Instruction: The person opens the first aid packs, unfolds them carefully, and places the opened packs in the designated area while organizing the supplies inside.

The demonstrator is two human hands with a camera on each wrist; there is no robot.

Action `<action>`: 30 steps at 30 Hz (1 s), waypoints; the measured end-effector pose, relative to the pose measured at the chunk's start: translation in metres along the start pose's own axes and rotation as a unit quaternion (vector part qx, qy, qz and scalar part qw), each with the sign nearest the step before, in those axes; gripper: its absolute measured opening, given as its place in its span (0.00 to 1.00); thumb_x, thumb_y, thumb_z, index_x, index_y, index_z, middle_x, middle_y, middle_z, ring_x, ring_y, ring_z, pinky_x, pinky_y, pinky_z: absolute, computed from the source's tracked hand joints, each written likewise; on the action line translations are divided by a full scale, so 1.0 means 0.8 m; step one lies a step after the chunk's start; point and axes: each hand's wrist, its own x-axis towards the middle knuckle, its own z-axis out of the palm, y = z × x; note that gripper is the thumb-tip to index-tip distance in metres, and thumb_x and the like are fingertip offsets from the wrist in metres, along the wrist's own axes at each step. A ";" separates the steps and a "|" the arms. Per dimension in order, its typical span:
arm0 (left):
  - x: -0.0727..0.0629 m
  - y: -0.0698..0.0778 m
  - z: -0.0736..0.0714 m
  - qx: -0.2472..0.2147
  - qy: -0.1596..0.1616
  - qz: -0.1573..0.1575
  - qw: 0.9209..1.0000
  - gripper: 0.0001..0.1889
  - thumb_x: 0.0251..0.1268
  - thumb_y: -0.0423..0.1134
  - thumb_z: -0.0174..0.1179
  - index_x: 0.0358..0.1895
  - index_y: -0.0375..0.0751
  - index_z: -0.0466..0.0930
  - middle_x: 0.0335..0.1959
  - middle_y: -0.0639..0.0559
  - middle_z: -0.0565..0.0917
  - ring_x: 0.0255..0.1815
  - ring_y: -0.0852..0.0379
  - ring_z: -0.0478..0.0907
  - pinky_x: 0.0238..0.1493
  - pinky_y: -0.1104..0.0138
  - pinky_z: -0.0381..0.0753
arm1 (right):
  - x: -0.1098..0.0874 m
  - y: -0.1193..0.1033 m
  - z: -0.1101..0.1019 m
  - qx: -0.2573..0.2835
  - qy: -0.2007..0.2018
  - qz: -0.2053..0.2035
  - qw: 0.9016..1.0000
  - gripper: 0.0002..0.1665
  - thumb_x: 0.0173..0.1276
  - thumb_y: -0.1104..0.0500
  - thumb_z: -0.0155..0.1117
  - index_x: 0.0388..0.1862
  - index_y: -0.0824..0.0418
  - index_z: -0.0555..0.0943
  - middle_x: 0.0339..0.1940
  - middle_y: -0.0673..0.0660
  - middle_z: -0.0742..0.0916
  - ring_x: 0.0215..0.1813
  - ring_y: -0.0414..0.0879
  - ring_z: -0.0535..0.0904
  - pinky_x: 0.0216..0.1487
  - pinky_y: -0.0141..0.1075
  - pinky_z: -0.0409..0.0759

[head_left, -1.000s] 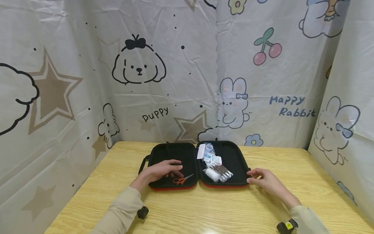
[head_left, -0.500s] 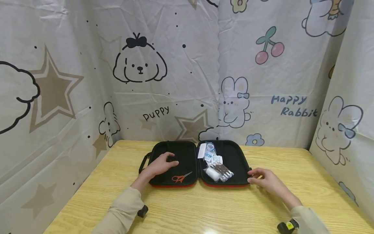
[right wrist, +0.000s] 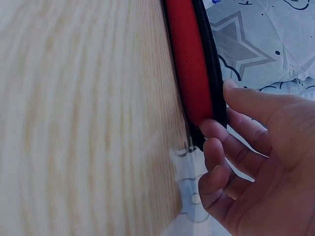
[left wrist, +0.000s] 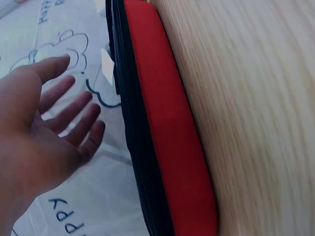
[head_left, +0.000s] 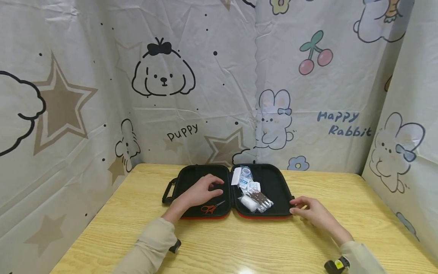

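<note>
A black-lined zip case (head_left: 275,180) with red outer sides lies spread flat on the wooden table. Over its left half hovers my left hand (head_left: 202,192), fingers loosely bent and holding nothing. Below that hand, orange-handled scissors (head_left: 209,208) lie in the left half. My right hand (head_left: 313,213) pinches the rim at the case's right front corner; in the right wrist view the thumb is on the zipper edge and fingertips touch the red side (right wrist: 189,64). The right half holds a white roll in clear wrap (head_left: 249,203), brown-and-silver strips (head_left: 262,201) and blue-and-white packets (head_left: 244,182).
A white box-like piece (head_left: 236,176) lies by the case's hinge. The carry handle (head_left: 167,192) sticks out on the left. Patterned cloth (head_left: 219,83) hangs behind and at both sides of the table (head_left: 260,243).
My left hand has lifted from beside the scissors, then shifted right toward the hinge, uncovering the scissors. The right hand stays at the case's corner.
</note>
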 end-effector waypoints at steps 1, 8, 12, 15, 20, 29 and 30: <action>0.002 0.003 0.002 -0.001 -0.007 0.009 1.000 0.19 0.70 0.44 0.61 0.60 0.42 0.79 0.58 0.42 0.77 0.56 0.43 0.76 0.60 0.52 0.74 | 0.000 0.000 0.000 0.001 0.001 0.001 1.000 0.25 0.65 0.54 0.70 0.56 0.67 0.81 0.37 0.56 0.85 0.30 0.44 0.78 0.27 0.32 0.76; 0.017 0.016 0.023 0.014 -0.048 0.047 0.998 0.19 0.72 0.46 0.59 0.62 0.44 0.79 0.59 0.47 0.77 0.57 0.49 0.75 0.62 0.55 0.73 | -0.002 0.000 0.000 0.001 -0.001 0.002 1.000 0.25 0.66 0.54 0.70 0.56 0.68 0.81 0.37 0.56 0.85 0.30 0.43 0.78 0.27 0.32 0.75; 0.025 0.023 0.033 0.035 -0.059 0.059 0.996 0.19 0.72 0.45 0.59 0.61 0.44 0.79 0.59 0.49 0.79 0.56 0.52 0.74 0.61 0.58 0.74 | -0.002 0.000 0.000 0.002 -0.002 0.001 1.000 0.25 0.66 0.54 0.69 0.56 0.68 0.81 0.37 0.56 0.85 0.30 0.43 0.77 0.28 0.32 0.75; 0.031 0.027 0.039 0.046 -0.067 0.062 0.995 0.19 0.71 0.46 0.60 0.62 0.46 0.79 0.60 0.51 0.79 0.56 0.53 0.75 0.62 0.59 0.74 | -0.003 -0.001 0.001 0.003 -0.002 -0.001 1.000 0.24 0.66 0.55 0.69 0.56 0.68 0.81 0.37 0.56 0.85 0.30 0.43 0.77 0.28 0.32 0.75; 0.039 0.033 0.050 0.055 -0.082 0.055 0.994 0.20 0.71 0.47 0.60 0.63 0.49 0.78 0.62 0.54 0.78 0.58 0.55 0.74 0.64 0.61 0.73 | -0.003 -0.001 0.001 0.003 -0.002 0.001 1.000 0.24 0.66 0.55 0.69 0.57 0.68 0.81 0.37 0.56 0.85 0.30 0.43 0.77 0.28 0.31 0.75; 0.047 0.041 0.065 0.075 -0.094 0.079 0.990 0.21 0.68 0.45 0.63 0.63 0.47 0.79 0.61 0.54 0.80 0.59 0.57 0.76 0.65 0.61 0.72 | -0.004 0.000 0.001 0.004 -0.001 -0.004 1.000 0.24 0.66 0.55 0.69 0.56 0.68 0.81 0.37 0.56 0.85 0.30 0.43 0.77 0.28 0.31 0.75; 0.048 0.041 0.066 0.081 -0.095 0.081 0.989 0.21 0.68 0.46 0.63 0.62 0.48 0.79 0.61 0.55 0.81 0.58 0.57 0.76 0.65 0.61 0.71 | -0.004 0.000 0.000 0.004 -0.001 -0.003 1.000 0.24 0.66 0.54 0.69 0.56 0.67 0.81 0.37 0.56 0.85 0.30 0.43 0.77 0.28 0.31 0.75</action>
